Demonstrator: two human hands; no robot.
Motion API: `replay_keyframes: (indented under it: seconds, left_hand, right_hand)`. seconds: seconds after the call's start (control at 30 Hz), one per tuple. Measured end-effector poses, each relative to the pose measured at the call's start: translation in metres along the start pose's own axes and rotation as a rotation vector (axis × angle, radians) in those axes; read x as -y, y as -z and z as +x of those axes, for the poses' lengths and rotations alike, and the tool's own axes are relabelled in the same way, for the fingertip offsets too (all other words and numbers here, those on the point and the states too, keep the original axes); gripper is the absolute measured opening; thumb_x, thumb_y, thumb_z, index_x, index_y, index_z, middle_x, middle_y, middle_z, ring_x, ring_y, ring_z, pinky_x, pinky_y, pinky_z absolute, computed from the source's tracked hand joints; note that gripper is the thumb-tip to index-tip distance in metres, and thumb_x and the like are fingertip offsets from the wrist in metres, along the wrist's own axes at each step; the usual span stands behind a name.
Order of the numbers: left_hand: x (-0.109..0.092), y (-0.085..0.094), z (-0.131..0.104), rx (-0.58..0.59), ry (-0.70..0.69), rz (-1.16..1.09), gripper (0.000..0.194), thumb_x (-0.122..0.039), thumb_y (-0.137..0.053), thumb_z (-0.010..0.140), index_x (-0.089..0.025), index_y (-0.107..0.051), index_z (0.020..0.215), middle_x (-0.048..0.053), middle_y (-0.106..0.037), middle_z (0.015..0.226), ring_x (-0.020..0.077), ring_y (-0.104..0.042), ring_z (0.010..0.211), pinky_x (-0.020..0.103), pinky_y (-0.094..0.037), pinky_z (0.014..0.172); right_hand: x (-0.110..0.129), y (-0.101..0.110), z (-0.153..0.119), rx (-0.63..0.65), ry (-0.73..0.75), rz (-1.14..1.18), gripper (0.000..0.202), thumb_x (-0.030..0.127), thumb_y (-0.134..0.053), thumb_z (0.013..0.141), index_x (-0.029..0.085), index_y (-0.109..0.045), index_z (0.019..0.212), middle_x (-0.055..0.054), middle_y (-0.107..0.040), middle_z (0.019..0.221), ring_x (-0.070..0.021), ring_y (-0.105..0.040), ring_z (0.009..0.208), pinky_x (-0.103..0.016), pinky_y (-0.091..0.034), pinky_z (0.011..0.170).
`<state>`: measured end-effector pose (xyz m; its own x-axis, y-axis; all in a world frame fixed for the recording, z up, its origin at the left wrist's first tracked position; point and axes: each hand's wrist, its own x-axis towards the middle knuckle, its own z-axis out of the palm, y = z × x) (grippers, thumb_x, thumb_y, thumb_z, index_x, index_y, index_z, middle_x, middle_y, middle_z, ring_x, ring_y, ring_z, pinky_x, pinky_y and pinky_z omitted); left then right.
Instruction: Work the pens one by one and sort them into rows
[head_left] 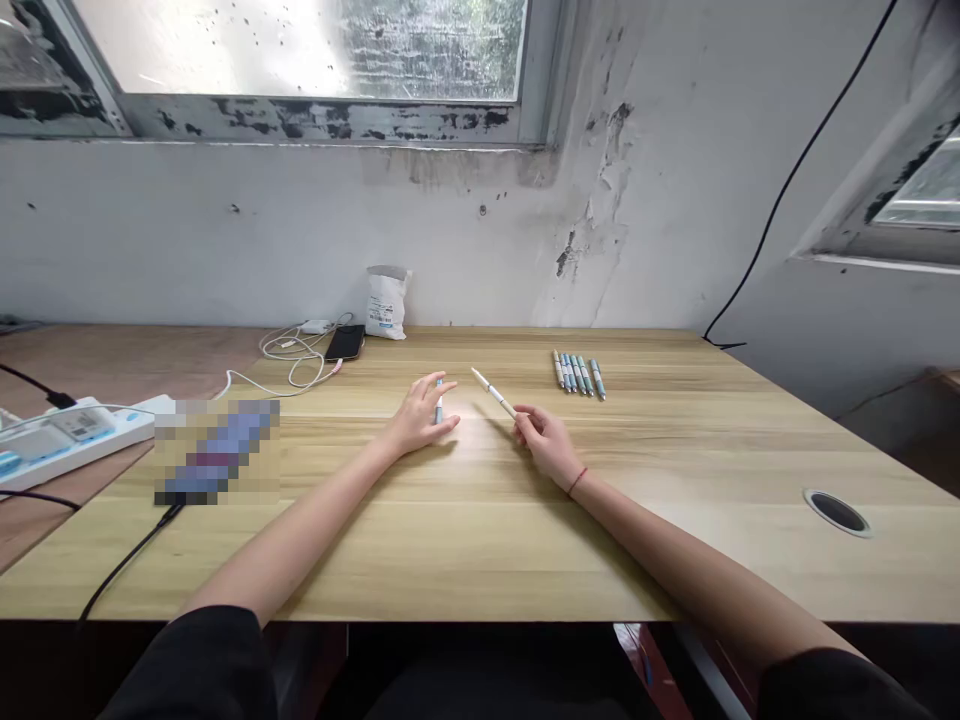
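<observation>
Two bare hands and two pens at the middle of a wood-grain desk [675,565]. Item: right hand [549,445], red cord [577,482] at the wrist, thumb and fingers clamped on the lower end of a white pen [493,391], which is tilted, its far end pointing up and to the left. Item: left hand [421,415], thumb and fingers spread apart; a blue-and-white pen [439,411] shows in the gap between them, and whether they touch it cannot be told. Item: a row of pens [571,373], lying side by side beyond the right hand, the rightmost set slightly apart. Far edge: one white packet [387,303], upright; beside it, one black phone [345,343], with a looped white cable [302,362] nearby. Left side: one white power strip [129,428]. Right side: one round desk insert [838,512].
</observation>
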<state>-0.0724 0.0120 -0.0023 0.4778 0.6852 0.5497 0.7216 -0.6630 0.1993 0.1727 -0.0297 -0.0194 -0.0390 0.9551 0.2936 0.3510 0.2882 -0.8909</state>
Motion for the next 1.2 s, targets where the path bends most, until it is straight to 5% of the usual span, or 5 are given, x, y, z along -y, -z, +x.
replay_keyframes:
  seconds: [0.17,0.27,0.37,0.73,1.2]
  left_hand:
    - [-0.016,-0.005,0.004,-0.223,-0.157,0.226,0.045,-0.034,-0.050,0.086,-0.023,-0.043,0.129,0.010,-0.043,0.135,0.0258,-0.034,0.128,0.043,-0.027,0.106]
    - [-0.019,-0.007,0.004,-0.170,-0.261,0.293,0.026,-0.030,-0.047,0.090,-0.026,-0.056,0.114,0.006,-0.062,0.111,0.0207,-0.054,0.107,0.039,-0.034,0.098]
    - [-0.018,-0.006,0.002,-0.124,-0.320,0.302,0.021,-0.027,-0.044,0.092,-0.023,-0.059,0.106,0.004,-0.066,0.095,0.0153,-0.060,0.085,0.029,-0.042,0.079]
    - [-0.030,-0.001,-0.001,-0.066,-0.300,0.417,0.021,-0.025,-0.042,0.093,-0.026,-0.057,0.108,0.004,-0.065,0.095,0.0157,-0.057,0.081,0.032,-0.033,0.073]
    - [-0.052,-0.001,-0.005,0.012,-0.153,0.269,0.018,-0.029,-0.041,0.093,-0.022,-0.057,0.099,0.002,-0.066,0.085,0.0149,-0.060,0.074,0.029,-0.035,0.068]
  right_hand:
    - [0.003,0.007,0.006,0.028,0.230,-0.216,0.025,0.030,-0.047,0.085,0.019,-0.065,0.098,-0.006,-0.070,0.083,-0.0172,-0.063,0.072,-0.030,-0.048,0.068]
    - [0.010,0.008,0.008,-0.029,0.318,-0.251,0.023,0.030,-0.047,0.087,0.022,-0.067,0.095,-0.005,-0.070,0.092,-0.0173,-0.063,0.075,-0.029,-0.048,0.069]
    - [0.013,0.012,0.007,-0.030,0.350,-0.332,0.023,0.030,-0.046,0.088,0.022,-0.066,0.098,-0.005,-0.069,0.095,-0.0174,-0.061,0.077,-0.029,-0.046,0.070]
    - [0.001,0.022,0.017,0.253,0.397,-0.592,0.024,0.021,-0.038,0.092,0.015,-0.061,0.088,-0.008,-0.062,0.084,-0.0160,-0.054,0.078,-0.025,-0.039,0.069]
    - [0.000,0.023,0.016,-0.012,0.620,-0.901,0.020,0.011,-0.045,0.087,0.017,-0.063,0.080,-0.006,-0.063,0.078,-0.0170,-0.050,0.074,-0.028,-0.031,0.067]
